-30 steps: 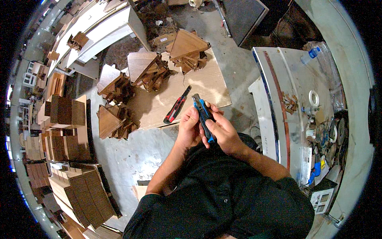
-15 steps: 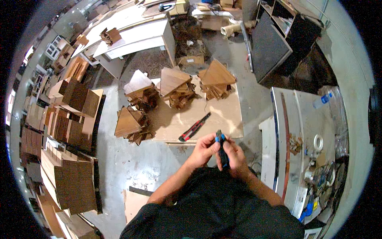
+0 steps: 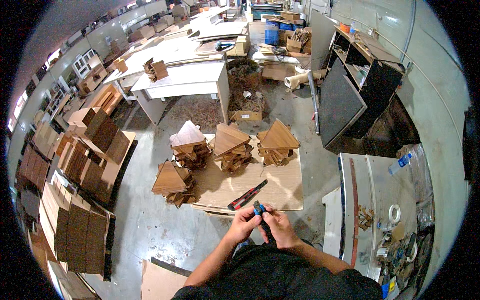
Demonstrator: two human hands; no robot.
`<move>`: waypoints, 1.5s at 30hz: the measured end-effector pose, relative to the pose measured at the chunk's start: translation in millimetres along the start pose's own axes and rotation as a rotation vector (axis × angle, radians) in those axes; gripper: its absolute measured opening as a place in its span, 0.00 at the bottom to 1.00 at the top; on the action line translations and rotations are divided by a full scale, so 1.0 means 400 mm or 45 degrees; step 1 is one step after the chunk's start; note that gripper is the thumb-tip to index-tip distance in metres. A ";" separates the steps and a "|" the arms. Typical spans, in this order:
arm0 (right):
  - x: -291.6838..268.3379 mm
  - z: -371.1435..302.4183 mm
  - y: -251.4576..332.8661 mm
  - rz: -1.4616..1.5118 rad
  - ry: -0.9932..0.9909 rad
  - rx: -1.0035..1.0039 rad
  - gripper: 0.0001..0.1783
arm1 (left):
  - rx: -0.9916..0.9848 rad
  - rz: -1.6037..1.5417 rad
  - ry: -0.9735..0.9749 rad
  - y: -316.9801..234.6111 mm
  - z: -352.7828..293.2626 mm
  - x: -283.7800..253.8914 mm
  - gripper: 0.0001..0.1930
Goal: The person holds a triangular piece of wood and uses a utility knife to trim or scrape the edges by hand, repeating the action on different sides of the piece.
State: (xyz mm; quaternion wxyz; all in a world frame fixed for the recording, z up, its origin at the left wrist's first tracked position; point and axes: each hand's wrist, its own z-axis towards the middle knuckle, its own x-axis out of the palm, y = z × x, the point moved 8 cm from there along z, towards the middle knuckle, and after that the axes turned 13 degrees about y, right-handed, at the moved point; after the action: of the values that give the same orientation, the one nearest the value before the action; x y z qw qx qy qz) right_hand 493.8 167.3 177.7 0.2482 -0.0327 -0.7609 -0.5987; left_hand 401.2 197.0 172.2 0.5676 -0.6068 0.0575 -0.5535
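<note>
Both my hands are closed round a small black-and-blue hand tool (image 3: pixel 259 208), perhaps pliers, in front of my body. My left hand (image 3: pixel 242 225) grips it from the left, thumb along its side. From the other side my right hand (image 3: pixel 281 230) wraps it, hiding much of its lower part. Just beyond my fingers, a red-and-black utility knife (image 3: pixel 247 194) lies slantwise on a pale wooden board (image 3: pixel 285 192). Stacks of triangular brown wood pieces stand along its far and left sides: a left front stack (image 3: pixel 172 180), a middle one (image 3: pixel 231 142) and a right one (image 3: pixel 278 137).
A white table (image 3: pixel 187 77) stands beyond the board. On the right, a white panel surface (image 3: pixel 337 220) carries a tape roll (image 3: pixel 394 213), a bottle (image 3: pixel 400 164) and clutter. Stacked brown boards (image 3: pixel 82 237) stand at left. A dark cabinet (image 3: pixel 345 107) stands at the far right.
My view has tilted up, so the board, stacks and knife sit lower in the picture and more of the room shows. Both hands still hold the tool, now tilted leftward at its top.
</note>
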 end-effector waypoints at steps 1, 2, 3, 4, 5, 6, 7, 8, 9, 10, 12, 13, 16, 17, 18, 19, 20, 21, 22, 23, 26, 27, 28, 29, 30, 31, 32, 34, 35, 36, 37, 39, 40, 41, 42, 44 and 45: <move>0.006 0.002 -0.002 0.012 -0.008 0.000 0.14 | 0.031 0.009 -0.023 0.002 -0.009 -0.007 0.22; 0.009 0.003 -0.001 0.011 0.010 0.000 0.14 | 0.036 -0.022 -0.022 0.005 -0.014 -0.011 0.22; 0.012 0.005 0.000 0.010 0.030 0.001 0.14 | 0.038 -0.035 -0.060 0.007 -0.019 -0.016 0.22; 0.016 0.007 0.000 0.010 0.052 0.003 0.14 | 0.041 -0.048 -0.100 0.007 -0.025 -0.020 0.22; 0.022 0.011 -0.002 0.043 0.073 0.027 0.15 | 0.046 -0.064 -0.140 0.008 -0.030 -0.022 0.23; 0.030 0.016 -0.006 0.076 0.097 0.053 0.15 | 0.045 -0.057 -0.187 -0.006 -0.035 -0.021 0.24; 0.037 0.019 -0.012 0.108 0.122 0.081 0.16 | 0.053 -0.075 -0.188 -0.007 -0.041 -0.026 0.25; 0.038 0.019 -0.019 0.130 0.115 0.108 0.16 | 0.054 -0.056 -0.204 0.002 -0.052 -0.038 0.25; 0.042 0.022 -0.026 0.151 0.115 0.135 0.17 | 0.059 -0.033 -0.225 0.003 -0.064 -0.045 0.24; 0.047 0.024 -0.034 0.172 0.116 0.165 0.17 | 0.072 0.016 -0.247 0.000 -0.073 -0.045 0.24; 0.047 0.026 -0.053 0.144 0.154 0.229 0.16 | 0.100 0.106 -0.306 -0.015 -0.084 -0.039 0.23; 0.048 0.025 -0.063 0.129 0.175 0.263 0.16 | 0.088 0.089 -0.299 -0.020 -0.092 -0.032 0.23; 0.073 0.042 -0.056 0.127 0.255 0.250 0.16 | 0.096 0.048 -0.344 -0.049 -0.111 -0.010 0.22; 0.088 0.046 -0.060 0.131 0.273 0.238 0.16 | 0.167 0.117 -0.393 -0.052 -0.130 -0.021 0.22; 0.106 0.042 -0.055 0.119 0.291 0.302 0.15 | 0.224 0.106 -0.439 -0.056 -0.145 -0.020 0.22; 0.124 0.045 -0.044 0.106 0.310 0.363 0.15 | 0.234 0.114 -0.468 -0.065 -0.156 -0.018 0.22; 0.133 0.056 -0.046 0.136 0.311 0.349 0.15 | 0.251 0.108 -0.501 -0.072 -0.163 -0.015 0.22; 0.149 0.059 -0.038 0.151 0.325 0.364 0.14 | 0.269 0.095 -0.530 -0.078 -0.171 -0.015 0.22; 0.156 0.064 -0.035 0.138 0.346 0.341 0.14 | 0.284 0.076 -0.559 -0.088 -0.175 -0.007 0.23; 0.169 0.070 -0.027 0.124 0.376 0.303 0.14 | 0.296 0.036 -0.564 -0.107 -0.173 0.007 0.22; 0.190 0.061 -0.044 0.180 0.451 0.400 0.14 | 0.319 0.033 -0.670 -0.115 -0.196 0.021 0.22; 0.194 0.060 -0.053 0.190 0.481 0.445 0.14 | 0.327 0.007 -0.687 -0.122 -0.204 0.031 0.22; 0.202 0.050 -0.066 0.205 0.463 0.529 0.14 | 0.325 0.068 -0.761 -0.127 -0.226 0.033 0.22; 0.191 0.053 -0.091 0.200 0.519 0.558 0.13 | 0.334 0.121 -0.824 -0.125 -0.236 0.027 0.22; 0.202 0.055 -0.094 0.199 0.593 0.592 0.13 | 0.345 0.189 -0.905 -0.123 -0.264 0.025 0.22; 0.216 0.055 -0.099 0.200 0.666 0.627 0.13 | 0.380 0.198 -0.967 -0.120 -0.287 0.036 0.22; 0.222 0.052 -0.115 0.172 0.704 0.663 0.14 | 0.371 0.198 -1.057 -0.103 -0.319 0.028 0.22; 0.262 0.071 -0.154 0.120 0.791 0.682 0.16 | 0.432 0.207 -1.245 -0.095 -0.404 0.011 0.22; 0.284 0.069 -0.180 0.081 0.889 0.781 0.16 | 0.503 0.198 -1.341 -0.092 -0.450 0.002 0.23; 0.313 0.072 -0.206 0.010 0.997 0.800 0.16 | 0.633 0.187 -1.333 -0.102 -0.496 -0.010 0.23; 0.343 0.072 -0.234 -0.061 1.098 0.816 0.16 | 0.738 0.137 -1.349 -0.109 -0.544 -0.023 0.23; 0.403 0.074 -0.271 -0.127 1.137 0.825 0.15 | 0.813 0.084 -1.417 -0.132 -0.643 -0.076 0.23; 0.441 0.087 -0.281 -0.163 1.130 0.774 0.15 | 0.798 0.150 -1.424 -0.156 -0.680 -0.095 0.23; 0.483 0.099 -0.297 -0.195 1.119 0.725 0.15 | 0.820 0.140 -1.448 -0.183 -0.710 -0.112 0.24; 0.524 0.126 -0.314 -0.260 1.138 0.648 0.13 | 0.838 0.128 -1.472 -0.212 -0.740 -0.129 0.25; 0.618 0.194 -0.338 -0.175 0.962 0.644 0.13 | 0.935 0.121 -1.493 -0.256 -0.819 -0.177 0.25; 0.665 0.229 -0.349 -0.130 0.868 0.651 0.13 | 0.838 0.139 -1.601 -0.275 -0.862 -0.195 0.24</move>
State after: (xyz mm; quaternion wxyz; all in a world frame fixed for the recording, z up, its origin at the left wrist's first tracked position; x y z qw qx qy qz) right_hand 181.7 147.2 149.2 0.4555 0.2674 -0.7600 -0.3788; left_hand 56.0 74.0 119.1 0.6738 -0.6046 -0.4207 -0.0581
